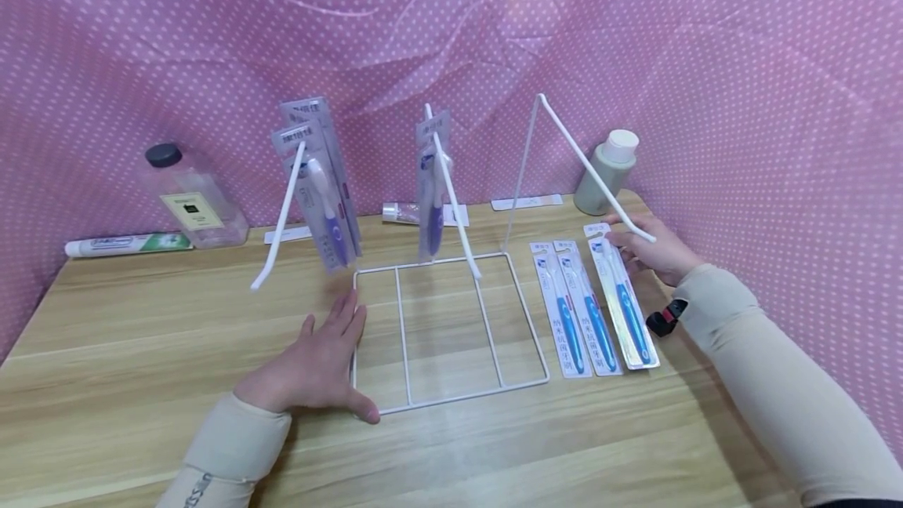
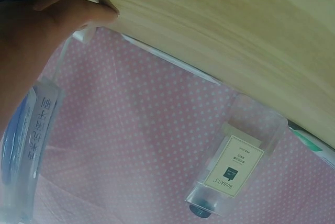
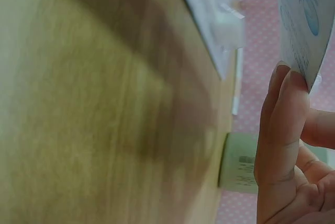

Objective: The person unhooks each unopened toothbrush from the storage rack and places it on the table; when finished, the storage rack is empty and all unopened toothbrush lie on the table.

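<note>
My left hand [image 1: 317, 359] lies with spread fingers along the left side of a white wire rack [image 1: 463, 395], its thumb at the front left corner. By its top edge, my right hand [image 1: 656, 245] pinches a packaged blue toothbrush [image 1: 624, 300], tilted off the table. The right wrist view shows fingertips against the printed back of its card [image 3: 303, 20]. Left of it, two more packaged blue toothbrushes [image 1: 566, 312] lie side by side on the table. Packaged purple toothbrushes [image 1: 320, 202] hang from the rack's left hook, and another purple pack [image 1: 432, 179] hangs at the middle hook.
The rack's right hook [image 1: 592, 167] juts forward above the right hand. Along the pink dotted cloth stand a clear bottle [image 1: 194, 206] with a black cap and a green bottle [image 1: 607, 175] with a white cap. Toothpaste tubes [image 1: 130, 245] lie at the table's back edge.
</note>
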A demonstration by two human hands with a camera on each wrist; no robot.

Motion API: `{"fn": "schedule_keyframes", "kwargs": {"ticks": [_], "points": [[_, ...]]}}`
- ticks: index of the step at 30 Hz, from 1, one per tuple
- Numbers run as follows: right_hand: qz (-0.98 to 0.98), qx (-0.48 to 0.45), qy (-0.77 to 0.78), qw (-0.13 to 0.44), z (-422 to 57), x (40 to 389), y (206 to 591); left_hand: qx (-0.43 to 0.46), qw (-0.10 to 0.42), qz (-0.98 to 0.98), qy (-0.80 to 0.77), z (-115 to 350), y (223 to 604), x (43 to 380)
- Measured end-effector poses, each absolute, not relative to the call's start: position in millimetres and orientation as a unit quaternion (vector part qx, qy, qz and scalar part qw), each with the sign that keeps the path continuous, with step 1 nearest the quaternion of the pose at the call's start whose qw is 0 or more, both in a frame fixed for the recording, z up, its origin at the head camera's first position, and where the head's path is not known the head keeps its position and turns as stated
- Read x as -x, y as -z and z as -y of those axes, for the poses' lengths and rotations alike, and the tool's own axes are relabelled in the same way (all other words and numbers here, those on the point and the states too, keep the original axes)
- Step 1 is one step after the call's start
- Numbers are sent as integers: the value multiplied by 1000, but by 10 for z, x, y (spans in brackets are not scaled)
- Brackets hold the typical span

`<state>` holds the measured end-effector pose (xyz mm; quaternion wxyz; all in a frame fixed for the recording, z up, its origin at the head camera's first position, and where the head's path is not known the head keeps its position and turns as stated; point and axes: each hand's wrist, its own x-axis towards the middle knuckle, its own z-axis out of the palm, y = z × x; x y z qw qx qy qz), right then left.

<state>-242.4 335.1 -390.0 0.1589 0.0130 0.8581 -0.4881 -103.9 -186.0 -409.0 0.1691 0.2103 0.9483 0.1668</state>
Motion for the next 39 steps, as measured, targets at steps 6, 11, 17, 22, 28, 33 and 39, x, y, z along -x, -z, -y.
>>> {"fn": "schedule_keyframes", "kwargs": {"ticks": [6, 11, 17, 22, 28, 33, 39], "points": [[-853, -33, 488, 181, -3328, 2549, 4043, -207, 173, -949, -165, 1862, 4094, 1038], [-846, -36, 489, 209, -3313, 2586, 4112, -206, 179, -948, -163, 1856, 4097, 1041], [-830, -36, 506, 232, -3315, 2597, 4177, -204, 181, -948, -166, 1858, 4094, 1051], [-830, -44, 505, 232, -3311, 2615, 4206, -201, 182, -948, -168, 1864, 4104, 1059], [-850, -40, 475, 224, -3275, 2622, 4216, -201, 180, -949, -165, 1872, 4114, 1063], [-870, -49, 447, 201, -3226, 2602, 4210, -204, 178, -949, -163, 1871, 4113, 1061], [-896, -71, 405, 167, -3150, 2565, 4170, -209, 173, -949, -159, 1866, 4102, 1048]]}}
